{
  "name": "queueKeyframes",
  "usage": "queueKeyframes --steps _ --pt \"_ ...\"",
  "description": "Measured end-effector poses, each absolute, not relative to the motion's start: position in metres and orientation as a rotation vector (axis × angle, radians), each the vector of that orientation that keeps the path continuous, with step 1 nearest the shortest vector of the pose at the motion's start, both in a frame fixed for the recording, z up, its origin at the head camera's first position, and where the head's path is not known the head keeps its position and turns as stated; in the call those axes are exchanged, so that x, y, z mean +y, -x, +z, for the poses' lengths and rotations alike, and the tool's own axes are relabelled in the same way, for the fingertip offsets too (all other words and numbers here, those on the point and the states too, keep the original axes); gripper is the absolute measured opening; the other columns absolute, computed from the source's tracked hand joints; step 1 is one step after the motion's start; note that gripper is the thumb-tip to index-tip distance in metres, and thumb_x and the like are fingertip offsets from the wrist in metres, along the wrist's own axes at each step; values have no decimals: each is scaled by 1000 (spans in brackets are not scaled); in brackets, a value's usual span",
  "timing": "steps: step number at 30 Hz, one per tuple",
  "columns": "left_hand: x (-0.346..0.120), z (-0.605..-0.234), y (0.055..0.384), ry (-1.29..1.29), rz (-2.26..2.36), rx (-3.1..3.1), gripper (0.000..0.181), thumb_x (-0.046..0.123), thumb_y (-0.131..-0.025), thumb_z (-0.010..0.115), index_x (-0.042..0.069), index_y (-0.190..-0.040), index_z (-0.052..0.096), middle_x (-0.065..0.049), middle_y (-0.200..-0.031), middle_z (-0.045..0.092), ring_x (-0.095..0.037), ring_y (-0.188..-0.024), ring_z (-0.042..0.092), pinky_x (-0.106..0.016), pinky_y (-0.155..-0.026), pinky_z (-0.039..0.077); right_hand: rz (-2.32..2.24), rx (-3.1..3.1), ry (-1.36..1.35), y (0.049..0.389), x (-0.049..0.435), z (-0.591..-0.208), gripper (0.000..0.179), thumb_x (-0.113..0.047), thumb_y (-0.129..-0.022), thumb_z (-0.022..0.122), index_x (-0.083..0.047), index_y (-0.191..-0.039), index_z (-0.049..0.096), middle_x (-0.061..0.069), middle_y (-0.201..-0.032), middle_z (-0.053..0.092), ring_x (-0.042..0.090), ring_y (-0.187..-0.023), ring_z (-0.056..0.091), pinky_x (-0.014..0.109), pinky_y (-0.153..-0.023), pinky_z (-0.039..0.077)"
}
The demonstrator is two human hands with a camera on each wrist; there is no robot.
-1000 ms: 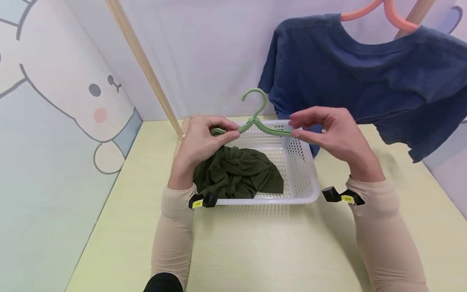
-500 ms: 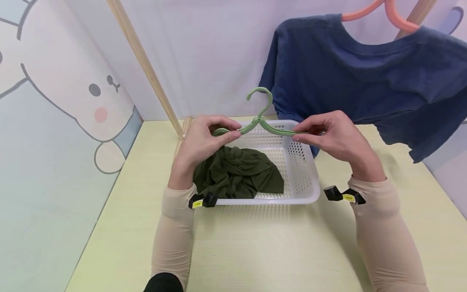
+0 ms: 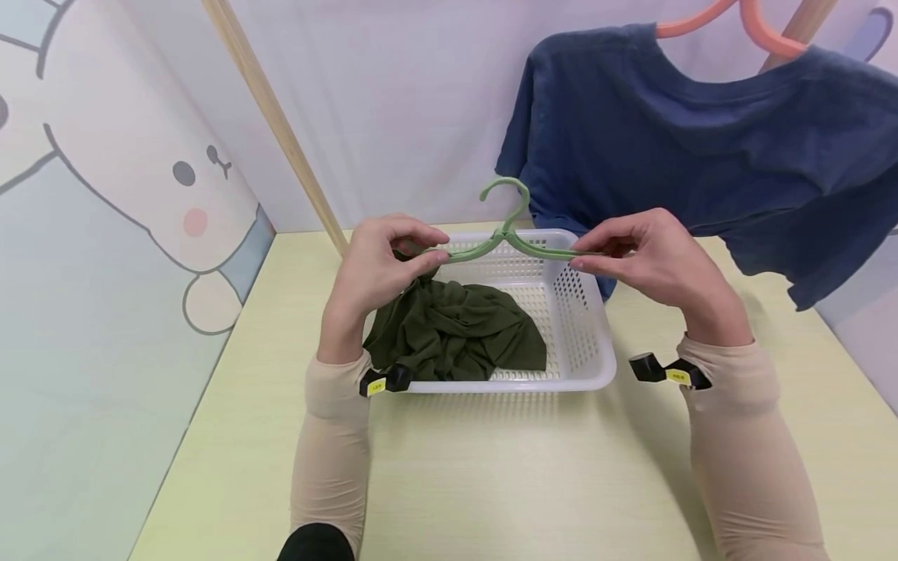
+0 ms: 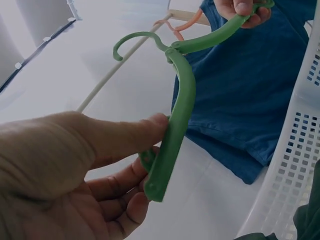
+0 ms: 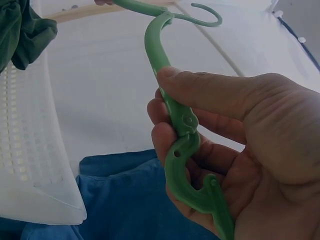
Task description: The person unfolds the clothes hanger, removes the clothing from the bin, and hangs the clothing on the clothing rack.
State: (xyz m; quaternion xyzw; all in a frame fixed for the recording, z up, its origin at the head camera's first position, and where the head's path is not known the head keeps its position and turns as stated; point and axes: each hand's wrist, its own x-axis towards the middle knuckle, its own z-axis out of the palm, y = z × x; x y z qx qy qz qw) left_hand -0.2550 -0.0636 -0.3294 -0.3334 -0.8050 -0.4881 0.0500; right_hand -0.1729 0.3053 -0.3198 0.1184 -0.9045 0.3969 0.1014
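A green folding clothes hanger (image 3: 503, 234) is held level above the white basket, its hook upright. My left hand (image 3: 382, 257) pinches the left arm of it between thumb and fingers; in the left wrist view the thumb lies on that hanger arm (image 4: 182, 100), a small end piece tucked behind. With thumb and fingers, my right hand (image 3: 652, 253) grips the other arm. The right wrist view shows a hinged, curved end section (image 5: 176, 170) swung out from that arm along the fingers. A crumpled dark green garment (image 3: 470, 327) lies below in the basket.
The white perforated basket (image 3: 526, 386) stands on the pale yellow table (image 3: 491, 483). Behind it at right, a navy T-shirt (image 3: 673, 148) hangs on an orange hanger (image 3: 768, 35). A wooden pole (image 3: 270, 109) rises at the left, near a wall with a cartoon drawing (image 3: 182, 171).
The hanger has shifted slightly right. My right hand's fingers, raised off the arm a second ago, have come down to grip it. My left hand has moved a little left.
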Motion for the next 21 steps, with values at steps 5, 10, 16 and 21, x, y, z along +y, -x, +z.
queueKeyframes --steps 5,10,16,21 --pt "-60 -332 257 1017 -1297 -2478 10 9 -95 91 11 -105 90 -3 -101 80 -17 -79 71 -29 -73 55 1160 -2680 -365 174 304 -321 13 -9 -90 96 -17 -98 90 -1 -91 81 13 -69 64 19 -61 49" --pt "-57 -333 257 993 -1255 -2475 5 12 -96 91 12 -101 91 -2 -95 79 -16 -73 66 -28 -67 51 1159 -2679 -355 175 304 -321 13 -9 -90 96 -17 -98 90 -1 -91 82 13 -70 66 18 -63 51" --pt "-55 -332 255 956 -1334 -2445 3 10 -99 87 9 -101 89 -4 -93 79 -20 -73 60 -27 -66 47 1178 -2683 -305 175 306 -322 13 -10 -91 95 -18 -100 90 -2 -92 82 14 -73 67 18 -64 52" --pt "-55 -332 256 916 -1428 -2423 4 9 -101 84 7 -103 87 -6 -91 79 -21 -72 60 -26 -65 47 1197 -2692 -260 175 308 -322 12 -12 -92 95 -17 -102 90 -3 -94 82 13 -76 69 19 -66 54"
